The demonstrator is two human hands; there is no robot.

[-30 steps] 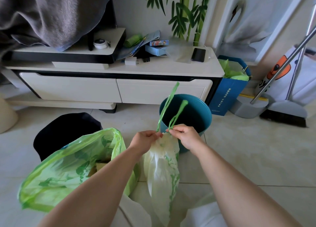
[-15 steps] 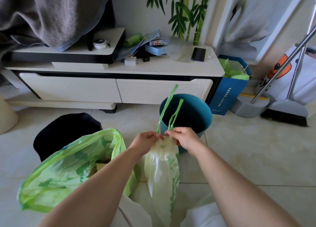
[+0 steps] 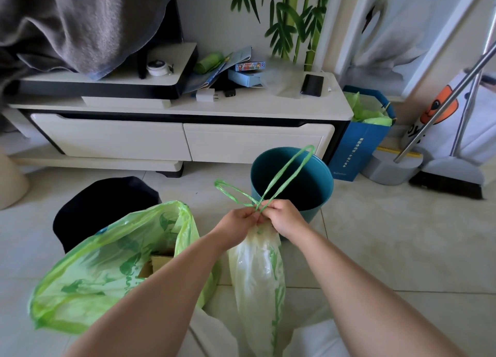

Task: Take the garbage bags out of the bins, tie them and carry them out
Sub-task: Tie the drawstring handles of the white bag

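Note:
A slim pale green garbage bag (image 3: 257, 276) hangs gathered at its neck in front of me. My left hand (image 3: 237, 222) and my right hand (image 3: 281, 217) pinch that neck together, each gripping a green drawstring loop (image 3: 284, 176). The two loops cross just above my fingers: one lies to the left, the other rises right over the empty teal bin (image 3: 316, 195). A second, larger green garbage bag (image 3: 107, 270) stands open at lower left with a cardboard box inside, beside a black bin (image 3: 102, 209).
A white TV cabinet (image 3: 241, 139) with clutter and a phone (image 3: 312, 84) runs along the wall. A blue paper bag (image 3: 359, 147) stands right of it. A dustpan and broom (image 3: 451, 174) lean at far right. Tiled floor spreads to the right.
The drawstring loops, earlier held upright side by side, are now crossed over each other. One has swung left, the other right over the teal bin. My hands stay at the bag's neck.

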